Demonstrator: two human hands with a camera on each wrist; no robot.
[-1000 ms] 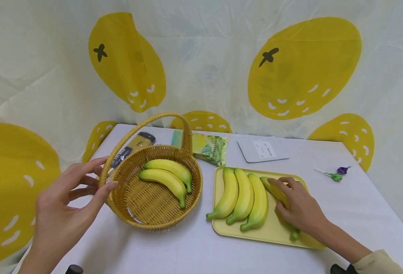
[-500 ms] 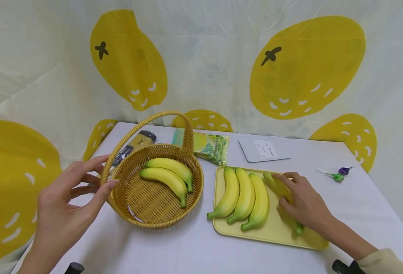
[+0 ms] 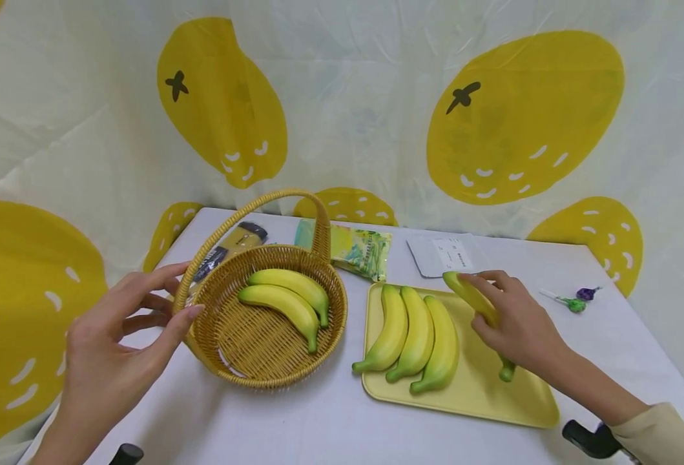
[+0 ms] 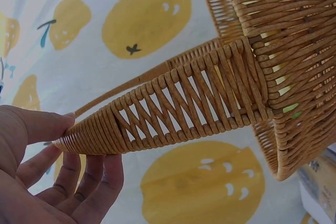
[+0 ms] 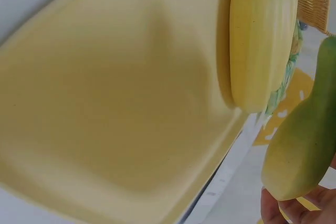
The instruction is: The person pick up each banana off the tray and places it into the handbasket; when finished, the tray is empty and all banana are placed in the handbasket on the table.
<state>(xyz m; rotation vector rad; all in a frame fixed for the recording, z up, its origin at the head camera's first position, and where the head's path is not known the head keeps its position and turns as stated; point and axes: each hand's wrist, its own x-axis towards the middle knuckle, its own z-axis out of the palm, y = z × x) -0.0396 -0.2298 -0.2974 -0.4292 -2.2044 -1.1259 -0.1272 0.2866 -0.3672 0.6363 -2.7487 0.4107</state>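
My left hand [image 3: 117, 329] pinches the handle of a round wicker basket [image 3: 248, 381] between thumb and fingers, low on its left side. The left wrist view shows the woven handle [image 4: 184, 103] running from those fingers to the basket wall. Two bananas [image 3: 283, 310] lie side by side inside the basket. My right hand [image 3: 516, 323] grips another banana [image 3: 469, 294] raised over the yellow tray [image 3: 464, 413]; in the right wrist view this banana [image 5: 302, 145] is close to the camera, above the tray surface. Three bananas [image 3: 417, 336] rest in a row on the tray's left half.
Behind the basket lie a dark-and-gold package [image 3: 243, 239] and a green-yellow packet [image 3: 362, 248]. A flat grey pouch [image 3: 443, 255] is at the back, behind the tray. To the right are two lollipops [image 3: 577, 303], one green, one purple. A patterned curtain hangs behind the table.
My right hand has lifted the rightmost banana off the tray and up a little. My left hand and the basket stay where they were; the view shifts slightly.
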